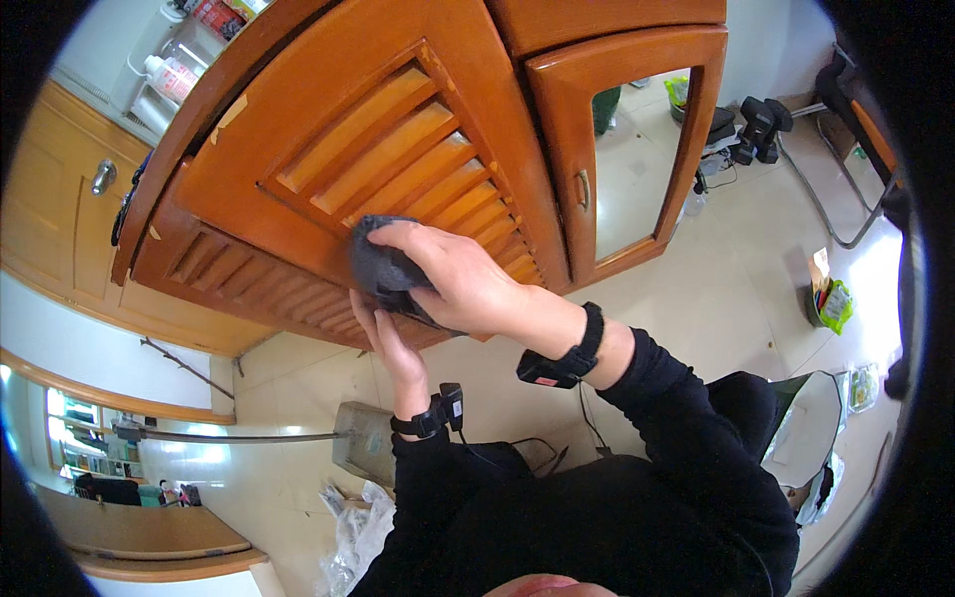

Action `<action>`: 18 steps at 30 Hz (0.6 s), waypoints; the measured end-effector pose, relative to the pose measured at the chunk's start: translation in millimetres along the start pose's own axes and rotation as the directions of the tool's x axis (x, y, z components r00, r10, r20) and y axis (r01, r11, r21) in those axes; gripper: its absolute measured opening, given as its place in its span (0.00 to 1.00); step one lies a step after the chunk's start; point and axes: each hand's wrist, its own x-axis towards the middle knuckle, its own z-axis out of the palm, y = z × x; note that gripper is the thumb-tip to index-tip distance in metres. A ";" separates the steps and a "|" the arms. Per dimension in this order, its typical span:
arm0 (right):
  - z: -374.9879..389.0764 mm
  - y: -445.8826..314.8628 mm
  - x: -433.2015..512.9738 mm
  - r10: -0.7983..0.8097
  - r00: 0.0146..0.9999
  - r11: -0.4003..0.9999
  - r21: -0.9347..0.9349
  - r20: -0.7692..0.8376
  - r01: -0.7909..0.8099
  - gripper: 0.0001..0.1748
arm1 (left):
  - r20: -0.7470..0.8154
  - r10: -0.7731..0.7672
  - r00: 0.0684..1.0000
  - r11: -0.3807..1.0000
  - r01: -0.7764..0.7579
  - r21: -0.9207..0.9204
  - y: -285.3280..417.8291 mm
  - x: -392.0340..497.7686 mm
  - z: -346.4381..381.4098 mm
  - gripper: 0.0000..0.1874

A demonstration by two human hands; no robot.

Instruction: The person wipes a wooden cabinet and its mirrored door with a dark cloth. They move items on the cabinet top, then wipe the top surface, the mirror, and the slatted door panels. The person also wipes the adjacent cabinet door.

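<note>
My right hand point(470, 280) grips a dark grey cloth point(384, 257) and presses it against a louvred wooden cabinet door point(328, 231). The cloth lies over the lower end of the slats, near the door's frame. My left hand point(399, 358) is raised just below the cloth, beside the door's edge; its fingertips are partly hidden, so whether they hold the edge or the cloth is unclear. The door's reddish-brown finish is chipped in places.
A mirrored cabinet door point(642, 164) with a metal handle adjoins on the right. Behind my left arm stands a dustpan point(365, 444) with a long handle, near plastic bags point(362, 530). Dumbbells point(757, 127) and a small bin point(828, 306) are on the tiled floor at right.
</note>
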 end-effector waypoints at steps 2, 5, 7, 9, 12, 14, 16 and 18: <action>-11.7 1.7 -7.6 0.031 0.999 0.999 -0.016 -0.032 -0.032 0.33 | -0.046 0.017 0.999 0.996 -0.013 0.091 0.6 -0.5 1.3 0.36; -33.1 4.5 -7.1 -0.050 0.987 0.971 -0.240 -0.155 0.012 0.34 | -0.010 0.059 0.998 0.989 -0.057 0.135 2.2 -0.2 2.4 0.37; -45.7 8.8 3.1 0.033 0.983 0.952 -0.293 -0.181 -0.086 0.37 | 0.036 0.095 0.995 0.986 -0.099 0.132 3.5 1.4 2.5 0.38; -55.9 11.8 7.9 0.001 0.978 0.887 -0.451 -0.209 -0.097 0.38 | 0.061 0.115 0.991 0.984 -0.122 0.127 4.5 3.4 2.5 0.39; -52.9 11.8 1.9 0.038 0.987 0.790 -0.600 -0.158 -0.127 0.39 | 0.080 0.114 0.990 0.987 -0.122 0.107 6.2 4.5 1.1 0.41; -42.7 9.9 -9.1 0.041 0.980 0.780 -0.606 -0.196 -0.154 0.40 | 0.085 0.104 0.991 0.987 -0.114 0.116 7.8 4.1 -0.4 0.41; -34.8 7.0 -21.9 0.070 0.969 0.808 -0.557 -0.238 -0.195 0.41 | 0.098 0.092 0.991 0.989 -0.102 0.110 8.7 3.0 -1.8 0.40; -34.6 4.7 -29.8 0.077 0.959 0.851 -0.483 -0.273 -0.205 0.41 | 0.094 0.079 0.992 0.989 -0.089 0.114 9.1 1.3 -3.1 0.41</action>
